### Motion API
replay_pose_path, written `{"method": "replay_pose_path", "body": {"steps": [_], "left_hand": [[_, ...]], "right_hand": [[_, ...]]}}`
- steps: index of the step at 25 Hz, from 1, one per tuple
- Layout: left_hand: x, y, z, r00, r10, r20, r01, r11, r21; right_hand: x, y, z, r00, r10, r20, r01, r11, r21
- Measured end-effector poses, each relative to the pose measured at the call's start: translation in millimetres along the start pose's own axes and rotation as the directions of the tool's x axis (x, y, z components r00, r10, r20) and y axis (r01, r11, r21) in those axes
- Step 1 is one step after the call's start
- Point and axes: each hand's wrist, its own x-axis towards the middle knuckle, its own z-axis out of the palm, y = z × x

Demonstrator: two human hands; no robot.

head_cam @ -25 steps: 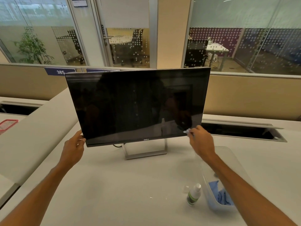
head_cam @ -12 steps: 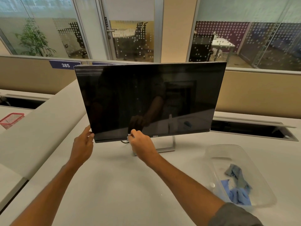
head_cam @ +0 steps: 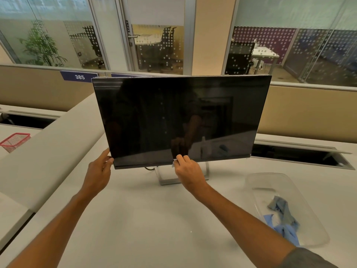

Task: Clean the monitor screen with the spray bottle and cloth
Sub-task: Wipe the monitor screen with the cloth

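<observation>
A black monitor stands on a silver stand on the white desk, its screen dark and reflective. My left hand grips the monitor's lower left corner. My right hand presses a small pale cloth against the bottom edge of the screen, near the middle. Only a corner of the cloth shows past my fingers. The spray bottle is out of view; only its reflection shows in the screen.
A clear plastic tray with grey and blue cloths lies on the desk at the right. A red mesh basket sits far left. Open cable slots run along the desk's back edge, with a partition behind.
My right hand swept the cloth along the screen's bottom edge from the right end to left of centre, then came back a little rightward. The view shifted, and the spray bottle left the frame.
</observation>
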Motion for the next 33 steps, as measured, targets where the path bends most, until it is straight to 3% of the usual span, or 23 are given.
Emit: {"method": "replay_pose_path", "body": {"steps": [5,9,14,19,26,33], "left_hand": [[0,-2,-1,1.000,-0.015,0.007,0.015,1.000,0.000],[0,-1,1,1.000,-0.021,0.001,0.021,1.000,-0.007],[0,-2,2,1.000,-0.025,0.000,0.025,1.000,-0.009],[1,0,4,1.000,-0.025,-0.003,0.025,1.000,-0.009],[1,-1,2,1.000,-0.023,0.013,0.023,0.999,-0.027],[-1,1,3,1.000,-0.023,0.004,0.023,0.999,-0.046]], "right_hand": [[-19,40,-10,0.993,0.118,0.016,-0.117,0.992,-0.039],[-30,56,-9,0.947,0.320,0.037,-0.322,0.943,0.086],[-23,52,-11,0.921,0.385,0.064,-0.390,0.909,0.144],[-16,31,-9,0.924,0.382,0.032,-0.382,0.909,0.168],[19,-57,1,0.961,0.270,-0.058,-0.248,0.937,0.247],[53,-124,5,0.996,0.071,0.054,-0.081,0.969,0.233]]}}
